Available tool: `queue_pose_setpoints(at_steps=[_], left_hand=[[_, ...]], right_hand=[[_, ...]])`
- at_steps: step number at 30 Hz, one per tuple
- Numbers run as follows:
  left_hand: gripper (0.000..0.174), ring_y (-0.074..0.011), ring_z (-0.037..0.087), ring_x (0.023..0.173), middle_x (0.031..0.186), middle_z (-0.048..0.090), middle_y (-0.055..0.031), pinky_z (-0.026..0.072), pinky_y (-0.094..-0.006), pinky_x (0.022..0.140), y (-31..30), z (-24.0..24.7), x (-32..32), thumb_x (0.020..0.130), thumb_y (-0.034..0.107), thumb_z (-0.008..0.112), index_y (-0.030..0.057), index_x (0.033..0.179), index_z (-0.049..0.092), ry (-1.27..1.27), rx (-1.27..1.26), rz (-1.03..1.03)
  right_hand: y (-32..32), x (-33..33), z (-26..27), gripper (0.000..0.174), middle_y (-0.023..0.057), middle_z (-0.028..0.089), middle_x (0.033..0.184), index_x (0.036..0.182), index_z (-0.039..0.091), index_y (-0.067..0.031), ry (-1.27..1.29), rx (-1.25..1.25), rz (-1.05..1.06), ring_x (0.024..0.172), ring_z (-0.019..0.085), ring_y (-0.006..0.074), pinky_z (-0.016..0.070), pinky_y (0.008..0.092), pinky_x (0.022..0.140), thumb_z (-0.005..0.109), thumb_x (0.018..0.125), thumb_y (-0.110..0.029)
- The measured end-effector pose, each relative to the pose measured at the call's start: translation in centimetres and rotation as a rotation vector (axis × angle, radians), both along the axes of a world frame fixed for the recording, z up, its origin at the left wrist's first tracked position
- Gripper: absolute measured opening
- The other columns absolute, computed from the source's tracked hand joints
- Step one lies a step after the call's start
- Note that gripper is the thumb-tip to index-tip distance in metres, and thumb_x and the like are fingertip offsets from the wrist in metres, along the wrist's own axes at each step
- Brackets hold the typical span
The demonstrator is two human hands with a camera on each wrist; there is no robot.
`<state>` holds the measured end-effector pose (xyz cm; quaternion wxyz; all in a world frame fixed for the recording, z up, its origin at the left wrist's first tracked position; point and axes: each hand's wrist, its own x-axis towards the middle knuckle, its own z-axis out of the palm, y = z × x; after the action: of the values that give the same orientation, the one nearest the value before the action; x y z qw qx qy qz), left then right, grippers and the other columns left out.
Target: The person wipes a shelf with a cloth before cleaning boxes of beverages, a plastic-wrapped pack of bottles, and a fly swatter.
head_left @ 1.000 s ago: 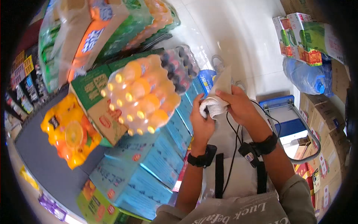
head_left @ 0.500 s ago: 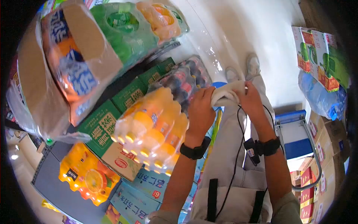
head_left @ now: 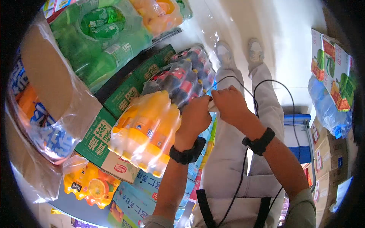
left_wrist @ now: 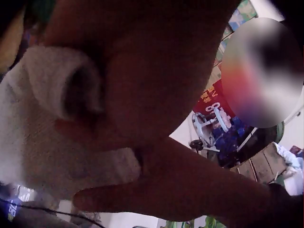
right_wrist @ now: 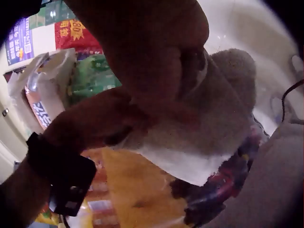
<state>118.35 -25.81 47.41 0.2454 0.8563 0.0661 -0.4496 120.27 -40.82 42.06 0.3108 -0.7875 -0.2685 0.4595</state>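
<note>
A light, towel-like cloth shows as a small pale bit (head_left: 211, 106) between the hands in the head view. Its hanging grey-white face (left_wrist: 33, 137) fills the left of the left wrist view, with a rolled fold at the top; the right wrist view shows it (right_wrist: 209, 114) draping below the fingers. The left hand (head_left: 194, 118) grips one side with curled fingers. Close beside it, the right hand (head_left: 232, 107) pinches the cloth, knuckles up. Both hands hide most of it in the head view.
Wrapped orange bottles (head_left: 146, 131), dark bottles (head_left: 182, 81) and green cartons (head_left: 93, 140) stand left of the hands. Blue cartons (head_left: 133, 201) are lower left. A trolley (head_left: 296, 133) and brown boxes (head_left: 329, 155) stand right. A black cable (head_left: 243, 176) loops across the legs.
The hands have drawn close together, knuckles up, and the cloth between them shows much less. The head view has shifted, showing both shoes and more green bottles; the cable now loops above the hands.
</note>
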Motion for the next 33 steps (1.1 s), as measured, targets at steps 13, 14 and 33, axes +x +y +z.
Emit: queue_pose_setpoints(at_steps=[13, 14, 33], left_hand=[[0.057, -0.0427, 0.032, 0.137, 0.145, 0.039, -0.0211, 0.0252, -0.0553, 0.111, 2.8, 16.4, 6.4, 0.079, 0.001, 0.051, 0.0011, 0.135, 0.048, -0.108, 0.701, -0.474], [0.058, -0.043, 0.031, 0.138, 0.146, 0.038, -0.0209, 0.0247, -0.0552, 0.112, 3.3, 17.7, 5.7, 0.078, 0.001, 0.05, -0.0004, 0.136, 0.046, -0.053, 0.776, -0.528], [0.073, -0.0463, 0.011, 0.145, 0.155, 0.021, -0.0242, 0.0071, -0.0572, 0.117, 3.3, 15.8, -1.8, 0.076, 0.008, 0.054, -0.0046, 0.144, 0.034, 0.144, 0.693, -0.464]], right_hand=[[10.4, 3.0, 8.0, 0.042, 0.0202, 0.059, 0.123, 0.119, 0.056, 0.0019, -0.21, 0.689, -0.565, 0.119, 0.054, 0.0329, 0.0379, 0.0425, 0.107, 0.057, 0.079, -0.011], [11.4, 1.9, 8.8, 0.046, 0.0213, 0.057, 0.128, 0.122, 0.055, 0.0026, -0.169, 0.76, -0.542, 0.122, 0.052, 0.0336, 0.0359, 0.0424, 0.11, 0.058, 0.078, -0.011], [9.7, -6.1, 7.4, 0.076, 0.0188, 0.026, 0.156, 0.148, 0.027, 0.0022, 0.254, 0.787, -0.358, 0.144, 0.025, 0.035, 0.0199, 0.044, 0.119, 0.053, 0.077, 0.002]])
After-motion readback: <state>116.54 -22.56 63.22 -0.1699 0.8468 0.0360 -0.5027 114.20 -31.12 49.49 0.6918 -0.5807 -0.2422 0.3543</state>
